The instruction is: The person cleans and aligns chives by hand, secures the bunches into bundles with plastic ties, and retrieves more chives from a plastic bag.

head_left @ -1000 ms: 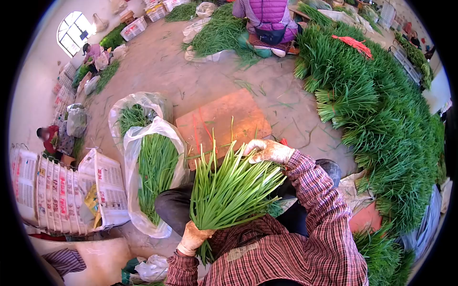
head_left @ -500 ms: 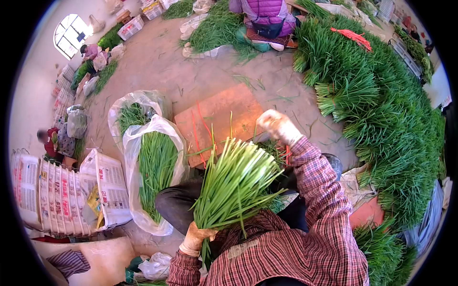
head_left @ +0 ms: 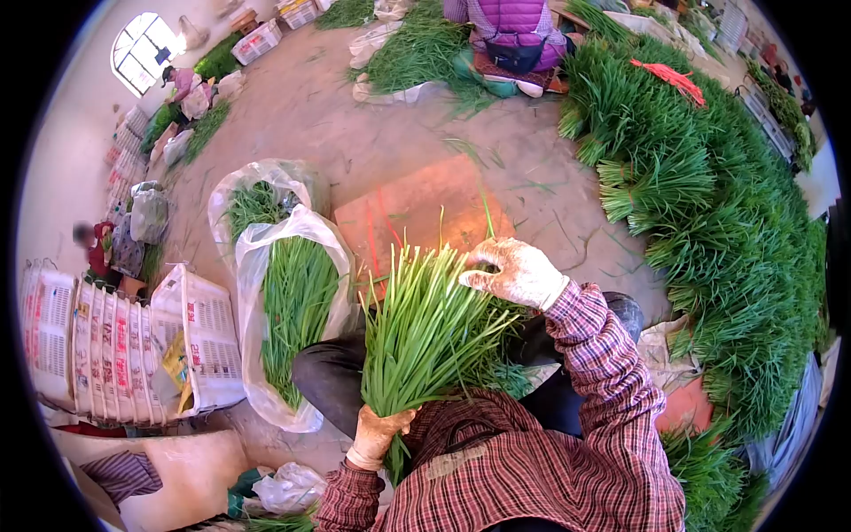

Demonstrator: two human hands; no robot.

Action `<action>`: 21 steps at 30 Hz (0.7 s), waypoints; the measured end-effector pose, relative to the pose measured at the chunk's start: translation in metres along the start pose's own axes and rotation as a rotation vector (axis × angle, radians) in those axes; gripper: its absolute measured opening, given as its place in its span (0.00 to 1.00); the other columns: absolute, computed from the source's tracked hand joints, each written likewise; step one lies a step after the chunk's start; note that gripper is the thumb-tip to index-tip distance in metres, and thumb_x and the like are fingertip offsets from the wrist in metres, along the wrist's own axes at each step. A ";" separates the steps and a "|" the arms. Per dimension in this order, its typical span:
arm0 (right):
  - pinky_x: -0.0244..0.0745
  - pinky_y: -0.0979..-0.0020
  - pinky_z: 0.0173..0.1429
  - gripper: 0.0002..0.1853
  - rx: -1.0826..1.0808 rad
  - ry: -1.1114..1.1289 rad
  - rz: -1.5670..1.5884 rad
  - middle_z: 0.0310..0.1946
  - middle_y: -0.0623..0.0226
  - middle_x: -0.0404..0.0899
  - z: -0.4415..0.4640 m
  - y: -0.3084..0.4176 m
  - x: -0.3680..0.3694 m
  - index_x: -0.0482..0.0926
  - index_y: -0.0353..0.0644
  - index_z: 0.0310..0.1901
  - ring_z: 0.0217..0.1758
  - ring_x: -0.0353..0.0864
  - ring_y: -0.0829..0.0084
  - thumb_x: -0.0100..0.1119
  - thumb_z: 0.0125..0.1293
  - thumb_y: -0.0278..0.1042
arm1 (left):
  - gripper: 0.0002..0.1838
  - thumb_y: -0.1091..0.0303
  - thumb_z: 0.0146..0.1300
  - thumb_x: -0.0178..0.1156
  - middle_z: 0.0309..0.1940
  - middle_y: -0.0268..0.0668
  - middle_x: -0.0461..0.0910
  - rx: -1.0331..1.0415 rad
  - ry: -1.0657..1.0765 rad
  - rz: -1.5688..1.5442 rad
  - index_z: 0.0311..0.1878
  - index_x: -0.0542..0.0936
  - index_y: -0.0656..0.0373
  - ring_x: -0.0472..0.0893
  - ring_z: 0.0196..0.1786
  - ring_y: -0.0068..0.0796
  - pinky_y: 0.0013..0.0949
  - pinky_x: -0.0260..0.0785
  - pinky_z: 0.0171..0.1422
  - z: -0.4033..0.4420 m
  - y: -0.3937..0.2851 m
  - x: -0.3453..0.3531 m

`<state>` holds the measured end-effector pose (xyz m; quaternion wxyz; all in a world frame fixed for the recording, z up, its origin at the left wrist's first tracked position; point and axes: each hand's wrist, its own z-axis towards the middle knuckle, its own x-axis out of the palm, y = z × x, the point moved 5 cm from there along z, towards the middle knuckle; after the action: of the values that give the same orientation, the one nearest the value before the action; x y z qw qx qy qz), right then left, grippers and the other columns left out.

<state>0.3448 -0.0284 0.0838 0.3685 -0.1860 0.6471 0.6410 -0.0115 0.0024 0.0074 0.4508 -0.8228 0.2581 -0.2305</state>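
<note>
My left hand (head_left: 379, 436), in a stained pale glove, is wrapped round the lower end of a bunch of long green stalks (head_left: 425, 328). The stalks fan out upward, with pale cut ends at the top. Beside those ends on the right is my gloved right hand (head_left: 514, 273), its thumb and fingers curved toward each other with a gap between them. A thin green blade rises just behind its fingertips; whether the fingers touch it is unclear. Beyond the bunch lies a reddish-brown board (head_left: 417, 213) with red strips on it.
Two clear plastic bags (head_left: 253, 332) with green stalks stand at the left, near stacked white crates (head_left: 213, 341). A long heap of green bundles (head_left: 709, 222) fills the right side. A person in a purple vest (head_left: 514, 22) sits at the top; others sit far left.
My right hand moved up and away from the stalk ends, then came back down beside them. The bunch, still in my left hand, has tilted more upright.
</note>
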 end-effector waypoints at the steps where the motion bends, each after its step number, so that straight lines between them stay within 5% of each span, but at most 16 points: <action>1: 0.75 0.59 0.63 0.20 -0.005 0.004 0.000 0.47 0.60 0.84 0.001 -0.004 0.004 0.85 0.46 0.48 0.56 0.82 0.56 0.65 0.69 0.55 | 0.13 0.78 0.63 0.69 0.37 0.41 0.87 0.010 -0.005 0.031 0.49 0.82 0.70 0.80 0.28 0.22 0.23 0.74 0.33 -0.001 0.001 -0.001; 5: 0.74 0.57 0.60 0.21 0.023 0.021 -0.030 0.45 0.61 0.83 0.005 -0.015 0.013 0.85 0.44 0.44 0.54 0.81 0.56 0.63 0.70 0.57 | 0.11 0.76 0.63 0.70 0.35 0.39 0.87 0.051 -0.012 0.099 0.47 0.83 0.69 0.80 0.29 0.21 0.23 0.74 0.33 -0.002 0.002 -0.002; 8: 0.63 0.57 0.76 0.42 0.198 0.285 0.147 0.65 0.52 0.75 0.005 -0.016 0.022 0.82 0.42 0.59 0.73 0.70 0.53 0.60 0.62 0.76 | 0.09 0.75 0.65 0.69 0.34 0.37 0.87 0.070 -0.011 0.116 0.46 0.84 0.68 0.80 0.29 0.21 0.23 0.73 0.33 0.002 0.001 0.000; 9: 0.63 0.57 0.76 0.42 0.203 0.283 0.146 0.65 0.52 0.75 0.005 -0.018 0.026 0.82 0.42 0.59 0.73 0.70 0.53 0.60 0.62 0.76 | 0.10 0.76 0.63 0.70 0.35 0.38 0.87 0.069 -0.008 0.177 0.46 0.83 0.68 0.80 0.29 0.21 0.24 0.72 0.33 0.002 -0.001 0.001; 12: 0.52 0.58 0.83 0.59 0.254 0.275 0.268 0.77 0.43 0.58 0.007 -0.016 0.033 0.59 0.36 0.77 0.82 0.55 0.51 0.65 0.58 0.77 | 0.12 0.76 0.61 0.71 0.35 0.37 0.86 0.069 -0.007 0.235 0.46 0.82 0.67 0.79 0.29 0.22 0.25 0.72 0.33 0.003 0.002 0.003; 16: 0.48 0.56 0.84 0.53 0.244 0.347 0.475 0.79 0.50 0.56 0.011 -0.023 0.047 0.59 0.49 0.79 0.84 0.51 0.55 0.72 0.59 0.66 | 0.12 0.74 0.61 0.72 0.35 0.36 0.86 0.098 0.003 0.281 0.45 0.83 0.67 0.79 0.28 0.21 0.25 0.72 0.32 0.004 0.000 0.001; 17: 0.55 0.57 0.81 0.49 0.212 0.346 0.494 0.75 0.50 0.62 0.013 -0.025 0.049 0.65 0.42 0.75 0.79 0.60 0.54 0.73 0.59 0.62 | 0.12 0.74 0.61 0.72 0.35 0.36 0.86 0.093 0.000 0.282 0.45 0.83 0.67 0.79 0.28 0.21 0.25 0.72 0.32 0.003 -0.001 0.001; 21: 0.64 0.63 0.73 0.36 0.193 0.332 0.648 0.63 0.58 0.76 0.015 -0.048 0.063 0.76 0.38 0.63 0.67 0.72 0.67 0.75 0.61 0.54 | 0.11 0.73 0.62 0.72 0.34 0.36 0.86 0.059 0.029 0.226 0.45 0.83 0.66 0.79 0.28 0.21 0.26 0.72 0.33 0.001 0.000 0.000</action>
<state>0.3414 -0.0046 0.0071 0.0525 -0.0371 0.7807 0.6216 -0.0105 0.0030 0.0066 0.4943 -0.7714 0.3487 -0.1975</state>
